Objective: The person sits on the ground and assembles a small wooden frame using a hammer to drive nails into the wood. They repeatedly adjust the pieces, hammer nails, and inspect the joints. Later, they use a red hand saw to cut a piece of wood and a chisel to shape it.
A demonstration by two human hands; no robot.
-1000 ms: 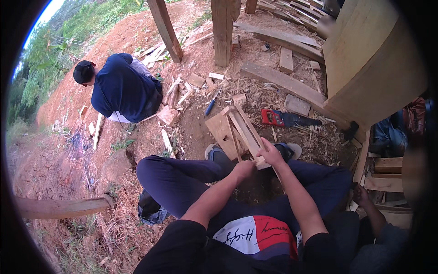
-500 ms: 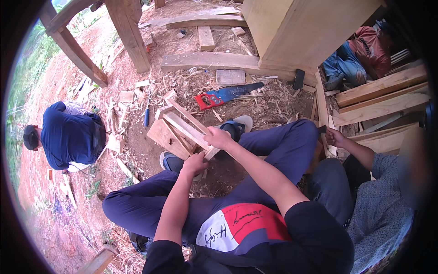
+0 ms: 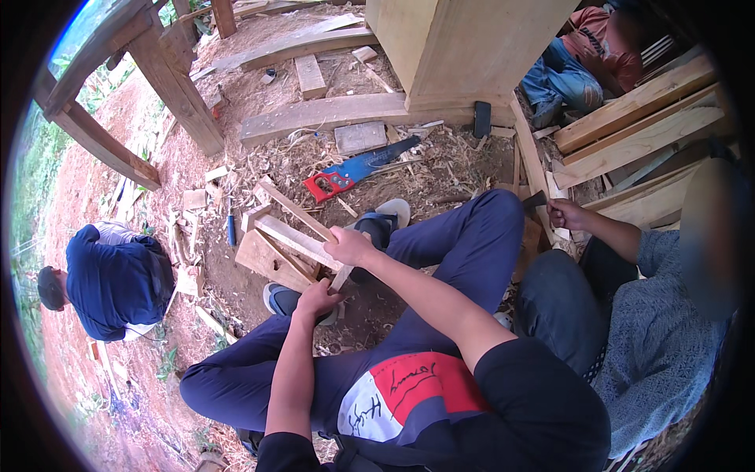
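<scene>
Between my legs, several pale wooden pieces lean together at an angle near my sandalled feet. My right hand [image 3: 351, 246] is closed around the near end of a thin wooden strip [image 3: 299, 211]. Beside it runs a wider pale wooden bar [image 3: 292, 238], its near end under or next to that hand. Lower down, my left hand [image 3: 318, 299] is closed on a short, pale flat piece [image 3: 341, 278] that reaches up toward my right hand; whether it is wood or a blade I cannot tell. A broad wooden board [image 3: 263, 259] lies beneath the strips.
A handsaw [image 3: 346, 175] with a red handle lies ahead on shavings, near a wooden block [image 3: 361, 139]. A blue-handled tool [image 3: 231, 230] lies left. A phone-like black object [image 3: 482, 119] rests by a large wooden post [image 3: 472, 55]. Co-workers sit left, right and far right; the near right one holds a dark tool [image 3: 535, 201].
The whole view has shifted, so the surroundings sit further left. My left hand has come slightly down and away from the bar's end, and the short flat piece now shows between my hands.
</scene>
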